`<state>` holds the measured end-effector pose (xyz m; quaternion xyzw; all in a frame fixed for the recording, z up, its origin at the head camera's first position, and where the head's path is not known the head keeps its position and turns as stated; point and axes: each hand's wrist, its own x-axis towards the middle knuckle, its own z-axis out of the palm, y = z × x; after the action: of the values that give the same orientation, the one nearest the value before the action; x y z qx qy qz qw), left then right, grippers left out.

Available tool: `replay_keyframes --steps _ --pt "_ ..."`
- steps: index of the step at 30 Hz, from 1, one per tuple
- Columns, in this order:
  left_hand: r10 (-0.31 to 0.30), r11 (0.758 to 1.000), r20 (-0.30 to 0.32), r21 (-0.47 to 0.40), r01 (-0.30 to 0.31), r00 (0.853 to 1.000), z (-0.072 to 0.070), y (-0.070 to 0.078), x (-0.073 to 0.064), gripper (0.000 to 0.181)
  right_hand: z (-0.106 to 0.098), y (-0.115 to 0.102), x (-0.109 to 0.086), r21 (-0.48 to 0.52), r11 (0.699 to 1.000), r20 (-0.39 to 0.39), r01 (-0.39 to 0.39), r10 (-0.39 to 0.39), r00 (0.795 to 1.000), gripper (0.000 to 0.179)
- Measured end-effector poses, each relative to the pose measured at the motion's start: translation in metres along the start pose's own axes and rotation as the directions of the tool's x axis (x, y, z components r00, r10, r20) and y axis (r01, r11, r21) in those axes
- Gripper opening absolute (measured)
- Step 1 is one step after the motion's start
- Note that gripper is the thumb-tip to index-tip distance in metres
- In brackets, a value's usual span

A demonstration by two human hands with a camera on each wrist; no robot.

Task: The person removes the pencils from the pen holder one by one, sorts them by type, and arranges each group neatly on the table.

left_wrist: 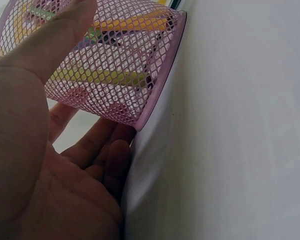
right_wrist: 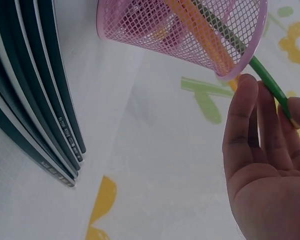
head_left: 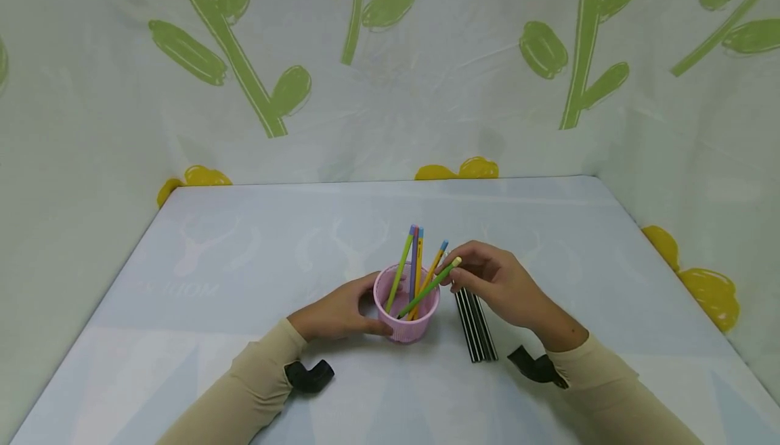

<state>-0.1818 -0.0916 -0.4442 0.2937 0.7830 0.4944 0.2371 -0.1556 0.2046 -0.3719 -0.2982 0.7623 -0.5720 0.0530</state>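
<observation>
A pink mesh pencil cup (head_left: 407, 334) stands upright on the table with several coloured pencils leaning in it. My left hand (head_left: 342, 311) holds the cup from the left, thumb on the near side. In the left wrist view, the thumb lies across the mesh (left_wrist: 110, 65) and the other fingers (left_wrist: 92, 142) are behind and below it. My right hand (head_left: 501, 284) pinches a green pencil (head_left: 431, 286) near its pale upper end, at the cup's right rim. The pencil's lower end is inside the cup; the right wrist view shows the green pencil (right_wrist: 268, 81) crossing the rim.
Right of the cup, several dark striped pencils (head_left: 477, 328) lie side by side on the white table (head_left: 256, 248), partly under my right hand. Behind the table rises a pale wall covering (head_left: 426, 113) with green and yellow plant prints.
</observation>
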Motion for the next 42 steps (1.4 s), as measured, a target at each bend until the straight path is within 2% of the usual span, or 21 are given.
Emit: replay_keyframes --steps 11,17,25,36,42 --pt "-0.004 1.0 -0.003 0.009 0.004 1.0 0.001 0.0 0.0 0.083 -0.002 -0.004 0.0 0.004 0.997 -0.132 0.078 -0.076 0.988 0.021" --pt "0.004 1.0 -0.004 0.005 -0.004 1.0 0.0 0.001 0.0 0.082 -0.002 -0.006 0.0 0.033 0.995 -0.17 0.099 -0.092 0.981 0.021" --pt "-0.014 1.0 -0.009 0.005 0.014 1.0 0.0 -0.001 0.001 0.083 -0.006 -0.018 -0.001 0.075 0.987 -0.263 0.143 -0.118 0.957 0.021" --pt "-0.019 1.0 -0.007 0.002 0.019 1.0 0.0 0.0 0.001 0.085 -0.007 -0.019 -0.001 0.158 0.976 -0.243 0.15 -0.109 0.964 0.022" --pt "-0.021 1.0 -0.005 -0.006 0.021 1.0 0.0 0.001 0.001 0.084 -0.016 -0.026 0.001 0.222 0.957 -0.299 0.187 -0.115 0.947 0.024"
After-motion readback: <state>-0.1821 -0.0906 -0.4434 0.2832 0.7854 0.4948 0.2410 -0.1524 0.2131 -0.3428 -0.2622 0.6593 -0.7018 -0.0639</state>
